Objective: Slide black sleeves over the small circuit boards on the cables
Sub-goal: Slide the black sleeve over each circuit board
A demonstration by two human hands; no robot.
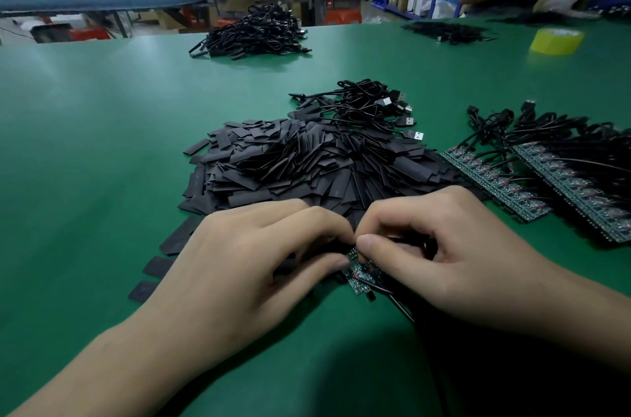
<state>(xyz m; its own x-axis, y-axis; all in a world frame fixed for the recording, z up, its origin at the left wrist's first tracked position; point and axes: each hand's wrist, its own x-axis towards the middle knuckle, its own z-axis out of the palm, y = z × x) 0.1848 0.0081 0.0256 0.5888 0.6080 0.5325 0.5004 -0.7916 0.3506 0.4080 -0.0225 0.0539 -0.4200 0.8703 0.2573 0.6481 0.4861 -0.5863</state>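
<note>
A big heap of flat black sleeves (307, 164) lies on the green table just beyond my hands. My left hand (246, 263) and my right hand (440, 252) meet in front of it. Between their fingertips is a small green circuit board (358, 275) with red wires, its black cable (399, 305) running back under my right hand. My right thumb and fingers pinch the board's end. My left fingers curl around a black sleeve (307, 251), mostly hidden, right at the board's left end. Rows of bare circuit boards on cables (532, 181) lie at the right.
A bundle of USB cables (368, 106) lies behind the sleeve heap, and a larger cable pile (252, 32) sits farther back. A yellow tape roll (556, 41) stands at the far right. Loose sleeves (157, 266) lie left of my left hand. People work at other tables.
</note>
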